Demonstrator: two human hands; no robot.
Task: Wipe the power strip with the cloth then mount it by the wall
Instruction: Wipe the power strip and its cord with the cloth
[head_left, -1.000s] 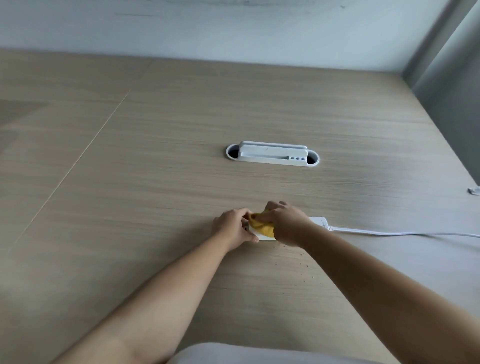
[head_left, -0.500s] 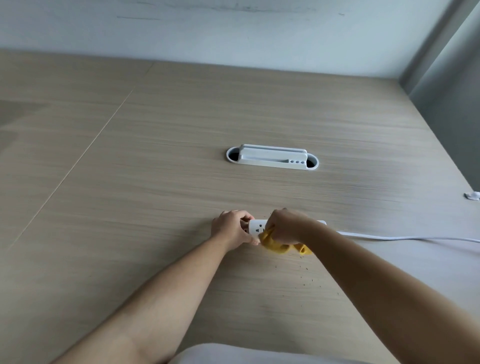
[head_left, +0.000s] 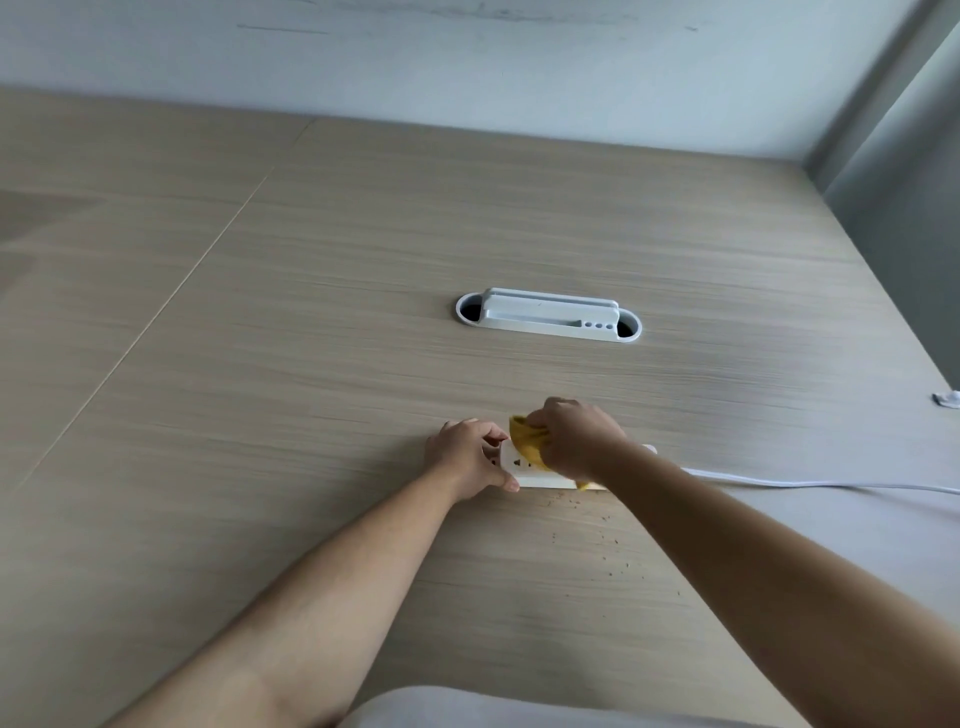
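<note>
The left hand (head_left: 470, 457) grips the power strip's (head_left: 519, 467) end on the table (head_left: 311, 364); the right hand (head_left: 576, 439) presses a bunched yellow cloth (head_left: 527, 441) on top.

Two bare forearms, no sleeves, hands without rings, pale grey garment (head_left: 519, 709) at bottom edge

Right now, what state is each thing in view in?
power strip: flat on the table, nothing plugged into the visible socket, not yet mounted.
cloth: bunched, pressed on the strip.
left hand: grip on the strip's end.
right hand: grip on the cloth.
cable: trailing right along the table.
</note>
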